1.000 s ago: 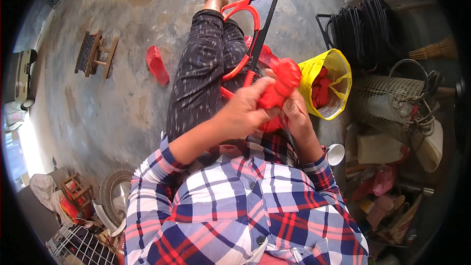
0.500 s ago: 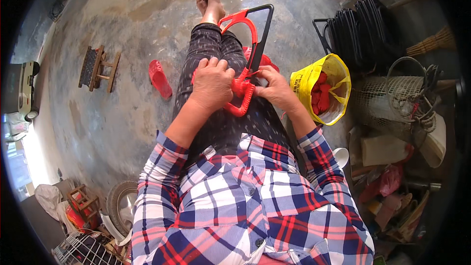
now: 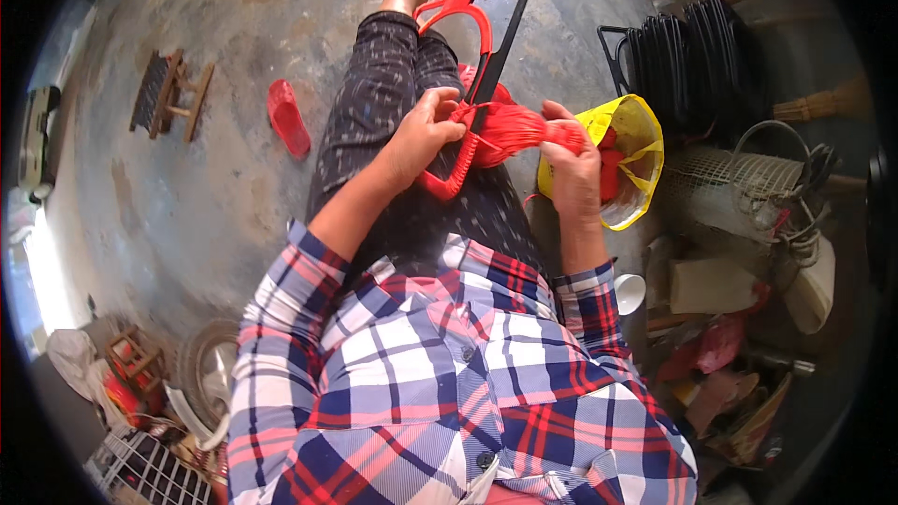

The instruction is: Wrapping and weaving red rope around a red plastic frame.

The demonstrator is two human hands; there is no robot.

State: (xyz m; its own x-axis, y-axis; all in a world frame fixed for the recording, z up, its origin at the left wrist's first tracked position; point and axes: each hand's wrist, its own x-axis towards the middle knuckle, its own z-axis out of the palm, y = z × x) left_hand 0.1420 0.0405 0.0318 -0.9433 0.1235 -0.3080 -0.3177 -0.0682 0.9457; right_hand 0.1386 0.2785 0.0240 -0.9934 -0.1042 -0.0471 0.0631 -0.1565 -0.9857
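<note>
A black frame [image 3: 511, 37], roughly triangular with rounded corners, lies over my thighs. Red wrapping [image 3: 458, 173] covers its near end, and a red curved piece [image 3: 458, 4] spans its far part. My left hand [image 3: 423, 138] pinches the frame where the wrapping stops, its fingertips partly hidden. From there a thick hank of red cord [image 3: 510, 129] stretches to the right. My right hand [image 3: 572, 164] is closed round the hank's right end, just over the yellow bag [image 3: 645, 131].
Red bundles [image 3: 610, 178] sit inside the yellow bag. Beyond it stand several stacked black frames [image 3: 687, 61] and a wire mesh roll [image 3: 711, 178]. A white cup [image 3: 630, 293] is by my right forearm. A red slipper [image 3: 288, 119] and small wooden stool [image 3: 175, 98] lie to the left.
My right hand has moved right, drawing the red hank out sideways from the frame. My left hand has shifted slightly right and up, onto the frame beside the cord.
</note>
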